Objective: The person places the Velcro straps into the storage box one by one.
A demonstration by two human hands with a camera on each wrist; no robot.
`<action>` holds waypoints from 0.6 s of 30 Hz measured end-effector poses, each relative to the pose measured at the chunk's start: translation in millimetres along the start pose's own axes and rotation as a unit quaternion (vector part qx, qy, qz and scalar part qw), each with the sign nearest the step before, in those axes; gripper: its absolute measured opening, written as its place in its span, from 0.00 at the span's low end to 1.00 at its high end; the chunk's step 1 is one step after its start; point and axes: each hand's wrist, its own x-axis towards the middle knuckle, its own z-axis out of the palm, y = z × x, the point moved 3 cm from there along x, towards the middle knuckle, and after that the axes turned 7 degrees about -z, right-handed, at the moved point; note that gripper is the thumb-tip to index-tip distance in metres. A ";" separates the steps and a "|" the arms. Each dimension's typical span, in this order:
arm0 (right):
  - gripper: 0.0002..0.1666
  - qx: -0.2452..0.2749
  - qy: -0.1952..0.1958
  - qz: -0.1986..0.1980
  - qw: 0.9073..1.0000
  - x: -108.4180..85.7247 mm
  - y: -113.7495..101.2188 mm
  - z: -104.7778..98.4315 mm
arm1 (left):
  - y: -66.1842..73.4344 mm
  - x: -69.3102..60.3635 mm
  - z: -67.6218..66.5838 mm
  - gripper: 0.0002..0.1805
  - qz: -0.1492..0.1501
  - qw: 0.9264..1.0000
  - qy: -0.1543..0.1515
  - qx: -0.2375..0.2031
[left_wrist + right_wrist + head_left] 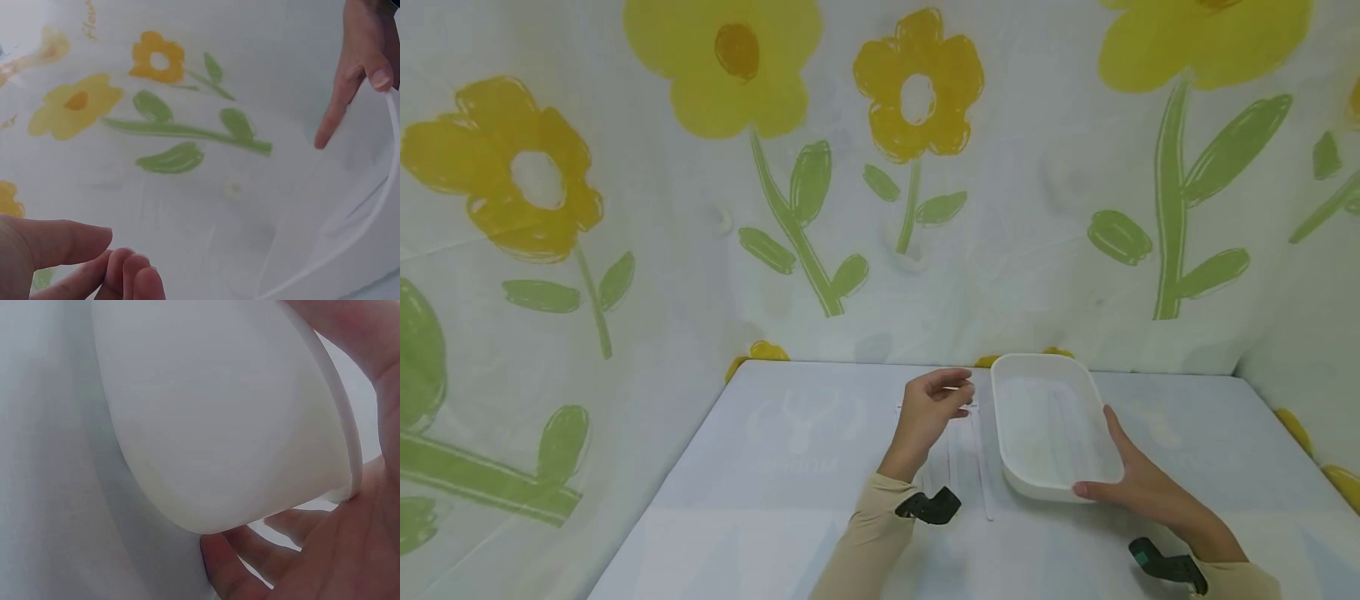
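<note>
A white rectangular tub with rounded corners (1056,425) is held tilted over the table in the head view. My right hand (1150,492) grips its right side, thumb at the near rim; in the right wrist view its fingers (231,569) lie against the tub's outer wall (206,425). To the tub's left, my left hand (928,412) is raised, apart from it, fingers loosely bent and holding nothing. In the left wrist view the left hand (81,259) shows thumb and fingertips close together, and the tub's rim (375,215) curves at the right.
Beneath and beside the left hand, a flat clear item with thin edges (981,467) lies on the white table (737,500). Behind the table and at its sides hangs a white curtain (1000,208) printed with yellow flowers.
</note>
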 end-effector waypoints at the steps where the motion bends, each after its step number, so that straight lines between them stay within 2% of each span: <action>1: 0.84 -0.003 0.001 -0.001 1.000 -0.1 0.1 0.3 | 0.6 -2.0 -4.6 0.14 0.002 1.000 0.004 0.000; 9: 0.83 -0.005 0.008 -0.010 1.000 -1.1 2.2 0.5 | 3.2 -15.4 -36.9 0.15 0.012 0.999 0.050 -0.006; 15: 0.83 -0.002 0.009 -0.010 1.000 -0.5 2.7 -0.8 | 4.9 -16.0 -57.4 0.15 0.027 0.996 0.080 -0.006; 18: 0.84 -0.003 0.004 -0.001 1.000 0.7 2.3 0.2 | 3.8 -15.2 -68.7 0.15 0.026 0.994 0.105 -0.001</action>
